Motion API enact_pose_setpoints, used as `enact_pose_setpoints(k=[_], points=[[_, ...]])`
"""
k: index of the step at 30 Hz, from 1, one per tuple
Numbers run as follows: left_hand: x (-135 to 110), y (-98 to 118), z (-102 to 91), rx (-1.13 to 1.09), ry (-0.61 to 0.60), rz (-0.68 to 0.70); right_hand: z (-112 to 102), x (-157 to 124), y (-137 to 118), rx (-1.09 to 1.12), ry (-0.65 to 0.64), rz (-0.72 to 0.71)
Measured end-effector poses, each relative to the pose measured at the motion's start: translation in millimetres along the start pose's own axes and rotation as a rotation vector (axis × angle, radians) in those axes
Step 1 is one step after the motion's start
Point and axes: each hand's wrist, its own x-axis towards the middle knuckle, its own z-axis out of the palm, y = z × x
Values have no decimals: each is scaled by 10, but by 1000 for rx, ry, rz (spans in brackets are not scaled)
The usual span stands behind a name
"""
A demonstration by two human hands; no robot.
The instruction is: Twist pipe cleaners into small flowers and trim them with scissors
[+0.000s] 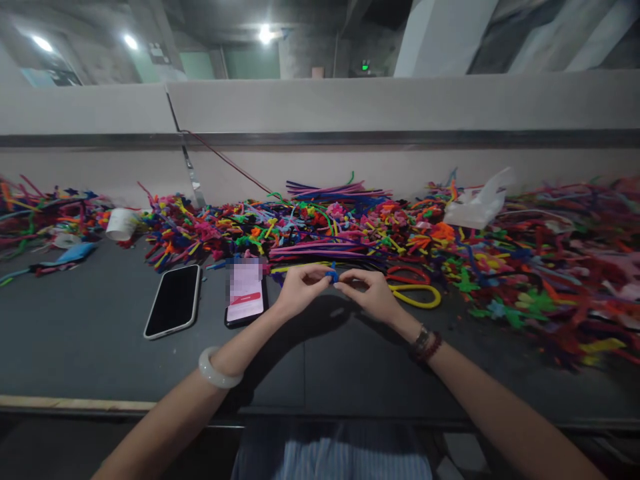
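Between my fingertips is a small blue twisted pipe cleaner (333, 273), held up over the front of the dark table. My left hand (304, 288) pinches it from the left, thumb and index finger pressed together. From the right, my right hand (369, 293) pinches the same piece. Its exact shape is partly covered by the fingers. Just right of my right hand lie scissors with red and yellow handles (420, 297). Behind both hands is a bundle of straight purple and pink pipe cleaners (320, 250).
A dark phone in a white case (173, 303) and a lit phone (246, 297) lie left of my hands. Heaps of colourful pipe cleaners (525, 267) line the table's back and right side. A paper cup (121, 225) and a white plastic bag (480, 203) rest among them.
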Motion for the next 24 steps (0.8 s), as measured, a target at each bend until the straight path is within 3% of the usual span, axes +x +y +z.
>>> enact_pose_setpoints(k=[4, 15, 24], points=[[-35, 26, 12, 170, 5, 88, 14, -13, -20, -96, 65, -34], [-56, 54, 32, 295, 39, 183, 36, -19, -51, -108, 47, -43], [-10, 15, 5, 294, -4, 112, 21, -17, -43, -3, -27, 56]])
